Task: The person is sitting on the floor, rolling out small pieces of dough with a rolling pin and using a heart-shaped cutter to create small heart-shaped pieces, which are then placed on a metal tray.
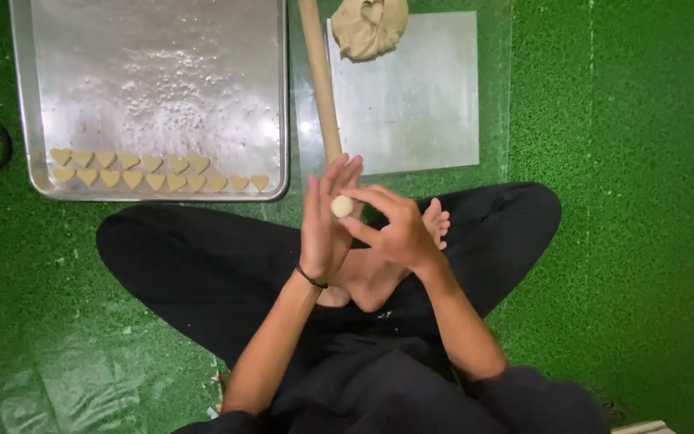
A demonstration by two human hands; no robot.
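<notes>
Crossed legs in black trousers (pixel 202 273) are seen nearest, with bare feet (pixel 379 273) tucked between them on the green floor (pixel 628 201). Above them, a small dough ball (pixel 341 206) is pinched by the curled fingers of the right hand (pixel 399 229) and pressed against the flat, open palm of the left hand (pixel 324 225). Beyond, a rolling pin (pixel 320 80) lies between a metal tray (pixel 22 96) lined with heart-shaped cookies (pixel 154 171) and a grey board (pixel 419 104) carrying a dough lump (pixel 371 26).
</notes>
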